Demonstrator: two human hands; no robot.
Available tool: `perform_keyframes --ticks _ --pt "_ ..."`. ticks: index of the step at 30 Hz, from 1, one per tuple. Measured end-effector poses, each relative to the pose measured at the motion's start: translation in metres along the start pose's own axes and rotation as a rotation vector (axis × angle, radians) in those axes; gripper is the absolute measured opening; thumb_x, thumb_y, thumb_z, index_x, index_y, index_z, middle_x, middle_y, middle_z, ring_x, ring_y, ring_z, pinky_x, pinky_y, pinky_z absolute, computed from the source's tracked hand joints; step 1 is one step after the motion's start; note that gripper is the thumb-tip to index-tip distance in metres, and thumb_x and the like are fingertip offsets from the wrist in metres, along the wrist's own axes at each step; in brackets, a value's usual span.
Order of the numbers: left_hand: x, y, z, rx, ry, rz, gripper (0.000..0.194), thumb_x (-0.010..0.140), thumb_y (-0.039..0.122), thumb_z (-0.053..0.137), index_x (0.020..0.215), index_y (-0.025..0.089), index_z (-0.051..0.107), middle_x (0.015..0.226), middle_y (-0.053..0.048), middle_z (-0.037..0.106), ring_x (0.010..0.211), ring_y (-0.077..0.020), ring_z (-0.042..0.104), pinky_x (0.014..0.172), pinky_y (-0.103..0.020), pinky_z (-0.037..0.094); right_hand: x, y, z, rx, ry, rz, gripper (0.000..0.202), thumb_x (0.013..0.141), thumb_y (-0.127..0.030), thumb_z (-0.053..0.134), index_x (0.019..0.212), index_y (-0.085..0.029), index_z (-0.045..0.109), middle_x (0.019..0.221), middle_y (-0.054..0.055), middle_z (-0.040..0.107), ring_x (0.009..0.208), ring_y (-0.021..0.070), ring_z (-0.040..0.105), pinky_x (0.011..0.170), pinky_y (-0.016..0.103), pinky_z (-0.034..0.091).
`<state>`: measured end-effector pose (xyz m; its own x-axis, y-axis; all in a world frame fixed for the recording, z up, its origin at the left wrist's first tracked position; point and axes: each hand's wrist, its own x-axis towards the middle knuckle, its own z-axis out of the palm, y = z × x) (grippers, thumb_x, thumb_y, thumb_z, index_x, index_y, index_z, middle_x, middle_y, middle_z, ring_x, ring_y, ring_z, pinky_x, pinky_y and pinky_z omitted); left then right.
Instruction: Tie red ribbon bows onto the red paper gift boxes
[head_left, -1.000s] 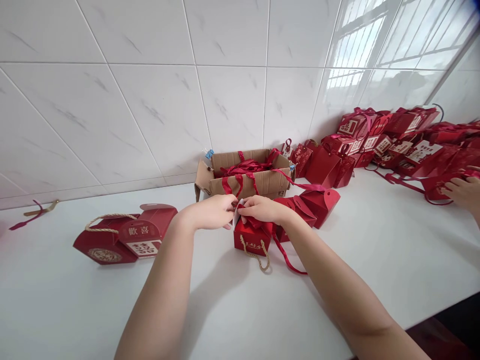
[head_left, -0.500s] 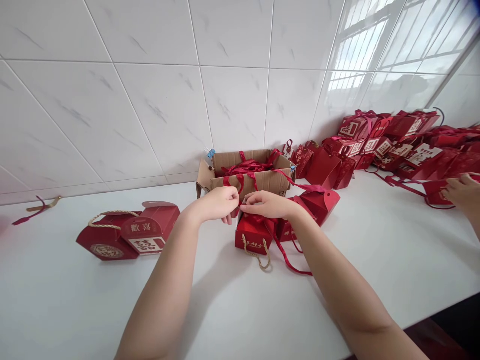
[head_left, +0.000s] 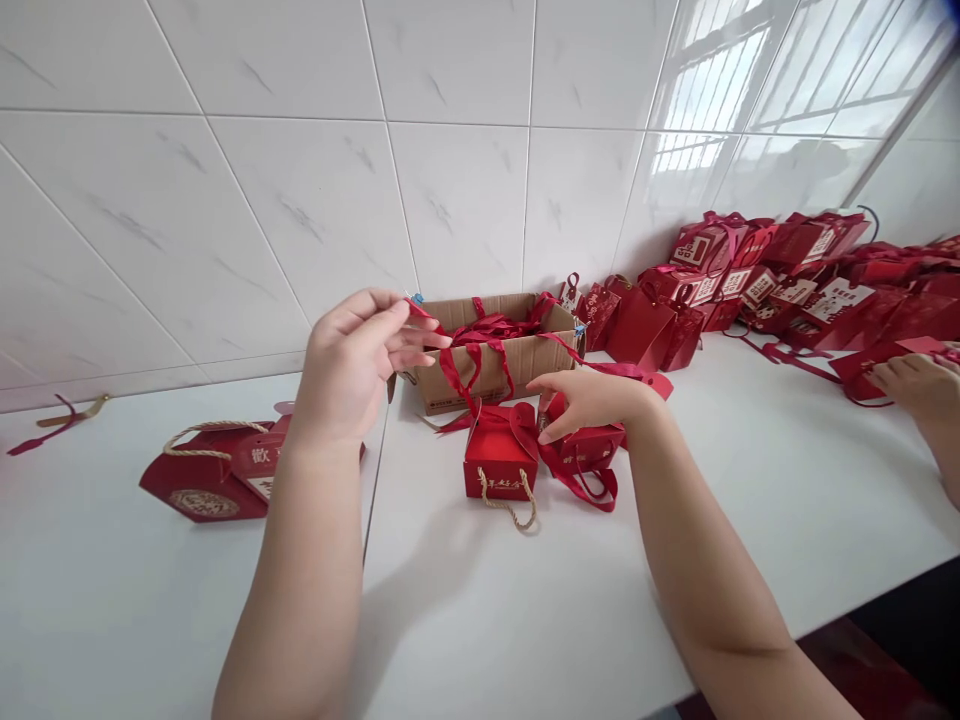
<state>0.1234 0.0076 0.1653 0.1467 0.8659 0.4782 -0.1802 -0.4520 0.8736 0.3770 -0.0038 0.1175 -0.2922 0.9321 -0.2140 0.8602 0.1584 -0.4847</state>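
Note:
My left hand (head_left: 367, 350) is raised left of the cardboard box (head_left: 442, 385), a red ribbon (head_left: 420, 310) pinched between thumb and forefinger. The ribbon runs back toward the box, which holds a heap of red ribbons (head_left: 491, 328). A small red gift box (head_left: 501, 460) with a gold rope handle stands in front, its top closed. My right hand (head_left: 577, 400) hovers just right of it with thumb and fingers apart, nothing seen between them. Beneath that hand is another red box (head_left: 585, 450) with a looped ribbon.
Two red boxes (head_left: 214, 480) stand at the left, partly behind my left forearm. Ribbon and a gold strip (head_left: 75, 415) lie at the far left. Many red boxes (head_left: 795, 270) are piled at the back right. Another person's hand (head_left: 915, 380) touches a red box at the right edge.
My left hand has moved left and up, drawing a ribbon out with it. My right hand has moved right, off the small box, and opened. The small box's top now shows.

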Motion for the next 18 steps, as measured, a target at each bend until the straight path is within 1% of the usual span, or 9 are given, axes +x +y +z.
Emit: perform_keyframes --ticks 2,5,8,10,13,15,18 --pt "0.000 0.003 0.000 -0.045 0.045 0.035 0.006 0.079 0.017 0.059 0.074 0.015 0.061 0.071 -0.004 0.064 0.064 -0.0180 0.068 0.051 -0.025 0.049 0.006 -0.001 0.004 -0.023 -0.056 -0.008 0.084 0.063 -0.042 0.074 0.139 -0.027 0.042 0.117 0.004 0.064 0.101 0.0247 0.062 0.076 0.031 0.051" --pt "-0.002 0.009 0.001 -0.078 0.087 0.070 0.008 0.078 0.013 0.057 0.072 0.014 0.061 0.069 -0.003 0.063 0.061 -0.0166 0.068 0.049 -0.023 0.048 0.013 -0.004 0.008 -0.028 -0.116 -0.001 0.088 0.062 -0.036 0.074 0.142 -0.029 0.037 0.103 0.003 0.068 0.088 0.0225 0.066 0.066 0.030 0.050" --pt "-0.003 0.011 0.001 -0.071 0.096 0.092 0.006 0.076 0.015 0.059 0.070 0.016 0.062 0.068 -0.002 0.064 0.063 -0.0172 0.068 0.048 -0.024 0.049 0.015 -0.008 0.010 -0.031 -0.127 0.009 0.089 0.061 -0.031 0.073 0.142 -0.030 0.035 0.101 0.002 0.069 0.084 0.0217 0.066 0.062 0.029 0.049" --pt "-0.004 0.012 0.001 -0.042 0.099 0.107 0.006 0.075 0.018 0.062 0.069 0.019 0.063 0.068 -0.001 0.066 0.066 -0.0189 0.069 0.048 -0.026 0.050 0.014 -0.010 0.011 -0.038 -0.111 0.008 0.086 0.063 -0.025 0.069 0.142 -0.031 0.035 0.106 0.003 0.067 0.084 0.0214 0.066 0.061 0.028 0.049" --pt "-0.006 0.015 -0.002 0.006 0.117 0.128 0.007 0.073 0.025 0.067 0.068 0.029 0.064 0.072 0.001 0.068 0.076 -0.0242 0.070 0.046 -0.032 0.051 0.011 -0.013 0.009 -0.037 -0.062 0.011 0.081 0.065 -0.018 0.062 0.141 -0.030 0.037 0.108 0.004 0.066 0.084 0.0208 0.064 0.061 0.028 0.048" --pt "-0.008 0.018 -0.005 0.022 0.141 0.139 0.009 0.071 0.029 0.069 0.066 0.034 0.064 0.075 0.002 0.070 0.082 -0.0274 0.069 0.046 -0.036 0.051 0.006 -0.012 0.006 -0.026 -0.025 0.005 0.073 0.068 -0.019 0.060 0.138 -0.029 0.042 0.102 0.004 0.067 0.083 0.0202 0.063 0.060 0.028 0.047" --pt "-0.009 0.021 -0.009 0.018 0.193 0.161 0.010 0.071 0.030 0.069 0.065 0.037 0.063 0.076 0.002 0.070 0.086 -0.0290 0.069 0.046 -0.038 0.052 -0.002 -0.009 0.001 0.001 0.030 -0.016 0.060 0.072 -0.024 0.059 0.131 -0.030 0.049 0.093 0.002 0.066 0.075 0.0178 0.062 0.056 0.026 0.045"
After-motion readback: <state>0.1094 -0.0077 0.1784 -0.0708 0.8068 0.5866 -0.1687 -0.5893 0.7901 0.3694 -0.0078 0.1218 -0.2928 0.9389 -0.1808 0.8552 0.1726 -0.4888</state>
